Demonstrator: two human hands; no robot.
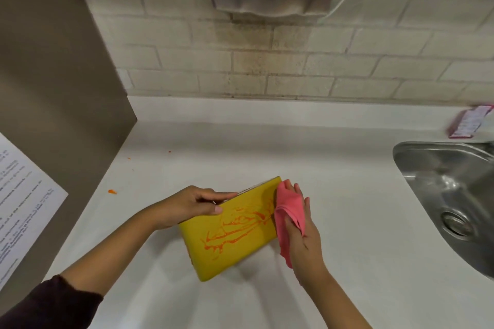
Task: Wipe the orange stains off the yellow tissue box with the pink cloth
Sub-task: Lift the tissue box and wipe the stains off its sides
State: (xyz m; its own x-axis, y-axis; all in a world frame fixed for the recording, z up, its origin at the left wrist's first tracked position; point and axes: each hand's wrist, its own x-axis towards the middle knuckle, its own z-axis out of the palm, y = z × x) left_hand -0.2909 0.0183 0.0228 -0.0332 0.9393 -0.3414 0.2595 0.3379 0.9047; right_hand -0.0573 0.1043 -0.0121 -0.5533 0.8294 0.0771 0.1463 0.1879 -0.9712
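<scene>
The yellow tissue box stands tilted on the white counter, its broad face turned up toward me. Orange stains streak across that face in loops and drips. My left hand grips the box's upper left edge, thumb on the face and fingers over the top. My right hand holds the pink cloth against the box's right edge. The cloth is bunched under the fingers and hangs down past the box's lower right corner.
A steel sink lies at the right. A pink packet sits by the tiled wall behind it. Small orange specks dot the counter at the left. A brown panel with a printed sheet stands left.
</scene>
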